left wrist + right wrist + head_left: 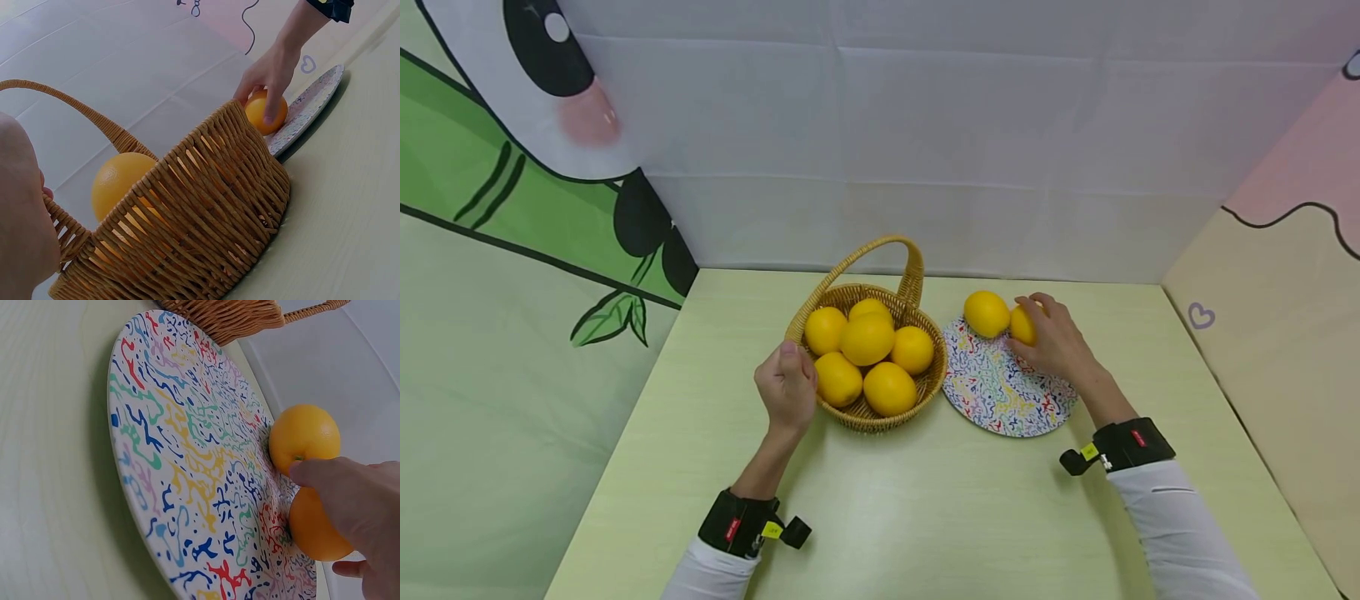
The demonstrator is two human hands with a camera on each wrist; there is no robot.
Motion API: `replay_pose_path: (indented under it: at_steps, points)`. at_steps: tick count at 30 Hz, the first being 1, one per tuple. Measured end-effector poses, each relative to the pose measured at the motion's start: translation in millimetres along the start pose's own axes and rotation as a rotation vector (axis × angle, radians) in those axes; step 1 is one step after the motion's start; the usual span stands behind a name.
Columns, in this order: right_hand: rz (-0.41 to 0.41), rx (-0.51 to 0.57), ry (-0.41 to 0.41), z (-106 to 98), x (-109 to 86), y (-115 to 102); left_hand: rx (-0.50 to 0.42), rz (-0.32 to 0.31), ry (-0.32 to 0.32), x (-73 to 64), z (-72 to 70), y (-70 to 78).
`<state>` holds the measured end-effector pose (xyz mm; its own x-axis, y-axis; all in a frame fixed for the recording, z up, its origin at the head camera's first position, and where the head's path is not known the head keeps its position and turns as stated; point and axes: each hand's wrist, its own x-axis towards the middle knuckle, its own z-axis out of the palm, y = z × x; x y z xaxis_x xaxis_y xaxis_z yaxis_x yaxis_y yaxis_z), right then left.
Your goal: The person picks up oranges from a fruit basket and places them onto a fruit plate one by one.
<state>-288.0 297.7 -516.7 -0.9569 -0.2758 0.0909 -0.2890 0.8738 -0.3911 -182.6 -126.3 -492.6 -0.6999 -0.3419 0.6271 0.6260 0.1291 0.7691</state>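
My left hand (786,387) grips the handle of a woven wicker basket (867,425) at its left base. Several oranges (867,339) are heaped inside it, and the handle arches over the back. To the right, my right hand (1054,340) reaches over a round plate (1000,404) with multicoloured squiggles. Its thumb and fingers are round an orange (315,528) at the plate's far side. A second orange (987,314) sits on the plate just left of that one. In the left wrist view, the basket wall (194,219) hides most of its oranges.
Everything stands on a pale wooden table (910,525). A light cloth backdrop (962,150) rises behind its far edge, with a printed green panel (535,183) at left and a beige one (1285,333) at right. The basket's right side is close beside the plate.
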Motion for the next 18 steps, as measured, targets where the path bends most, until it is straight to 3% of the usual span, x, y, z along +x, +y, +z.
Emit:
replay_pose_path:
  at_steps: [18]
  points:
    - [0.017, -0.088, -0.066, -14, -3.8, -8, 0.012, -0.006, -0.002, -0.4, -0.5, 0.5]
